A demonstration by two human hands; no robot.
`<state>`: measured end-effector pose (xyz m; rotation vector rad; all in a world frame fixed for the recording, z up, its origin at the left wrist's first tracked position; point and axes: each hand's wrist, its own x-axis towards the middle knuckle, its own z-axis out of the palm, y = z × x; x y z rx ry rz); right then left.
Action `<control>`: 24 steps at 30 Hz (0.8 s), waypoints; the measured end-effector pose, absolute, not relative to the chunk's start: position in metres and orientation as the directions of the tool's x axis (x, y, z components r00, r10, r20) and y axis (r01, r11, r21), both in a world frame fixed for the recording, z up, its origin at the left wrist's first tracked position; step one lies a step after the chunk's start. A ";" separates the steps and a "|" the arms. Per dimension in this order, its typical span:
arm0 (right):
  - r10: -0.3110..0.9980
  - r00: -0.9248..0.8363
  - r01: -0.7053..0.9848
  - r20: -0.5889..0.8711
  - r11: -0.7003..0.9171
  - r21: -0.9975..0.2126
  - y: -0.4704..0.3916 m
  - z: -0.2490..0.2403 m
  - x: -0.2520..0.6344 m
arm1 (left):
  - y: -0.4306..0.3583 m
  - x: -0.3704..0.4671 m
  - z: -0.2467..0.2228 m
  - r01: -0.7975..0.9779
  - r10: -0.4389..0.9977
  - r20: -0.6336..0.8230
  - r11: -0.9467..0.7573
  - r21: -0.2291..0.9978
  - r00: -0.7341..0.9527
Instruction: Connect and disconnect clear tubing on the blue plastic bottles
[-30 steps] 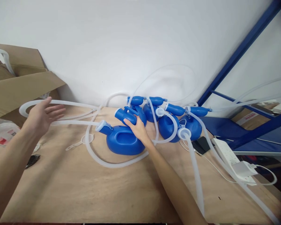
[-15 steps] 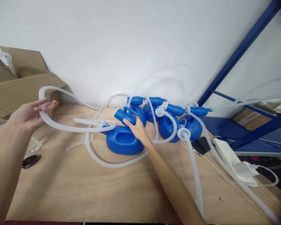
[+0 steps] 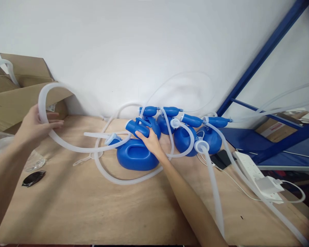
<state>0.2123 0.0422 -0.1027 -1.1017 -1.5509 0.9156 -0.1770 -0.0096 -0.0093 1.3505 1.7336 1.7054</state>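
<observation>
On the left, my left hand (image 3: pixel 33 126) has a translucent white hose (image 3: pixel 72 146) between thumb and outstretched fingers; the hose arches above it. My right hand (image 3: pixel 150 140) is wrapped round a blue tube-shaped plastic piece (image 3: pixel 136 128), whose wide end faces left. Below it, a blue plastic bottle (image 3: pixel 137 158) with a recessed grip lies on its side, its neck with a translucent cap (image 3: pixel 110 138) pointing left. The hose runs across in front of that neck. Several more blue bottles (image 3: pixel 184 140) with hoses stand behind and to the right.
A cardboard box (image 3: pixel 20 94) with a hose inside stands at the left. Sunglasses (image 3: pixel 33 178) lie near a clear plastic bag (image 3: pixel 36 161). A phone (image 3: pixel 222 159) and a power strip (image 3: pixel 249 168) are at the right, beside a blue metal rack (image 3: pixel 265 56). Hoses cross the wooden table (image 3: pixel 113 212).
My left hand has moved slightly left and its fingers have straightened. The hose loop above it has risen and widened. My right hand has stayed in place on the blue piece.
</observation>
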 end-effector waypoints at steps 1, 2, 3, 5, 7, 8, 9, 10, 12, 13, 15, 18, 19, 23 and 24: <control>0.954 -0.098 0.202 0.285 0.299 -0.933 0.042 -0.102 0.212 | -0.010 -0.170 0.000 0.445 0.798 0.417 -0.213 0.870 -0.435; 0.954 -0.095 0.182 0.284 0.297 -0.937 0.042 -0.101 0.211 | -0.011 -0.162 0.009 0.518 0.791 0.480 -0.248 0.819 -0.380; 0.955 -0.094 0.142 0.280 0.291 -0.946 0.042 -0.099 0.211 | -0.011 -0.152 0.017 0.567 0.773 0.545 -0.302 0.767 -0.325; 0.964 -0.100 0.021 0.248 0.251 -0.968 0.041 -0.094 0.212 | -0.013 -0.128 0.029 0.542 0.723 0.638 -0.436 0.718 -0.265; 0.973 -0.106 -0.104 0.205 0.194 -0.975 0.040 -0.085 0.216 | -0.014 -0.103 0.036 0.454 0.650 0.709 -0.563 0.691 -0.273; 0.977 -0.103 -0.155 0.189 0.172 -0.973 0.039 -0.080 0.219 | -0.014 -0.090 0.039 0.412 0.616 0.738 -0.617 0.670 -0.277; 0.979 -0.097 -0.199 0.181 0.159 -0.967 0.038 -0.075 0.223 | -0.014 -0.079 0.041 0.369 0.583 0.763 -0.669 0.646 -0.278; 0.979 -0.091 -0.246 0.181 0.154 -0.957 0.036 -0.069 0.226 | -0.014 -0.069 0.042 0.323 0.550 0.786 -0.717 0.617 -0.280; 0.978 -0.085 -0.360 0.191 0.148 -0.921 0.032 -0.058 0.234 | -0.014 -0.052 0.045 0.233 0.472 0.836 -0.811 0.537 -0.281; 0.976 -0.085 -0.421 0.201 0.147 -0.895 0.029 -0.053 0.237 | -0.014 -0.045 0.046 0.190 0.428 0.859 -0.853 0.487 -0.280; 0.968 -0.109 -0.539 0.225 0.133 -0.832 0.024 -0.043 0.241 | -0.017 -0.032 0.046 0.126 0.344 0.899 -0.913 0.388 -0.271; 0.947 -0.208 -0.690 0.247 0.037 -0.723 0.020 -0.028 0.245 | -0.026 -0.013 0.042 0.077 0.351 0.919 -0.926 0.369 -0.179; 0.936 -0.241 -0.733 0.258 -0.002 -0.681 0.018 -0.023 0.246 | -0.029 -0.006 0.039 0.078 0.384 0.916 -0.916 0.394 -0.118; 0.894 -0.273 -0.822 0.355 -0.025 -0.568 0.015 -0.001 0.250 | -0.035 0.018 0.026 0.190 0.497 0.848 -0.865 0.465 0.183; 0.891 -0.261 -0.815 0.372 0.004 -0.580 0.013 0.004 0.252 | -0.035 0.024 0.022 0.226 0.504 0.825 -0.861 0.456 0.255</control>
